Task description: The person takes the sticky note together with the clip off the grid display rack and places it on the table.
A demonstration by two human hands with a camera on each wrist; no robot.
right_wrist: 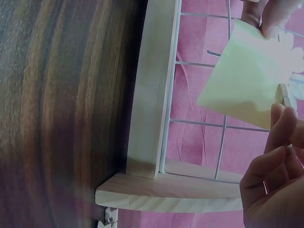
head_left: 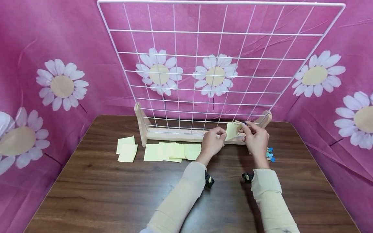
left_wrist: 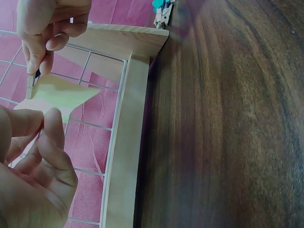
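Observation:
A yellow sticky note [head_left: 232, 130] hangs in front of the lower right of the white wire grid [head_left: 198, 76]. My left hand [head_left: 213, 142] pinches one edge of the note between thumb and fingers. With its thumb and fingers, my right hand [head_left: 257, 139] holds a small wooden clothespin [left_wrist: 30, 87] at the note's upper edge. In the right wrist view the clothespin's tip lies over the edge of the note [right_wrist: 244, 76]. Whether it also bites on a grid wire I cannot tell.
More sticky notes [head_left: 153, 152] lie in a row before the grid's wooden stand [head_left: 175, 134], with two others [head_left: 127, 153] farther left. Several clothespins with blue and green ends [head_left: 271, 155] lie right of my right hand. Pink flowered cloth [head_left: 87, 38] surrounds the brown table [head_left: 96, 194].

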